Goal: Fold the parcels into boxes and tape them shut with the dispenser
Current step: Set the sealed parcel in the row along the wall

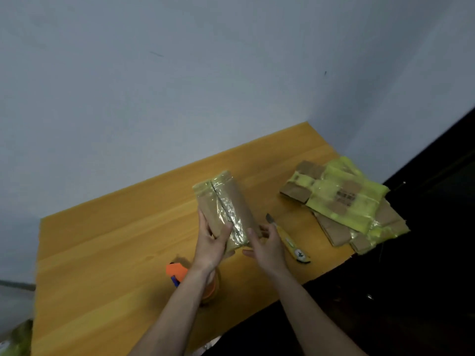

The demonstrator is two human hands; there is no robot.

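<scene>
A: Where does the box (223, 209) sit?
B: Mid-table (115, 242), folded up, clear tape running along its centre seam. Both hands are on its near end.
A: Left hand (209, 246)?
B: Wrapped round the near left corner, thumb pressed on the top face beside the seam.
A: Right hand (266, 246)?
B: Fingers loosely spread at the near right side, thumb touching the taped edge; not clamped round it.
A: Dispenser (191, 281)?
B: Orange, on the table under the left forearm, partly hidden.
A: Else?
B: Yellow utility knife (291, 244) just right of the right hand. Flat parcels (344, 204), yellow-taped cardboard, stacked at the table's right end.
</scene>
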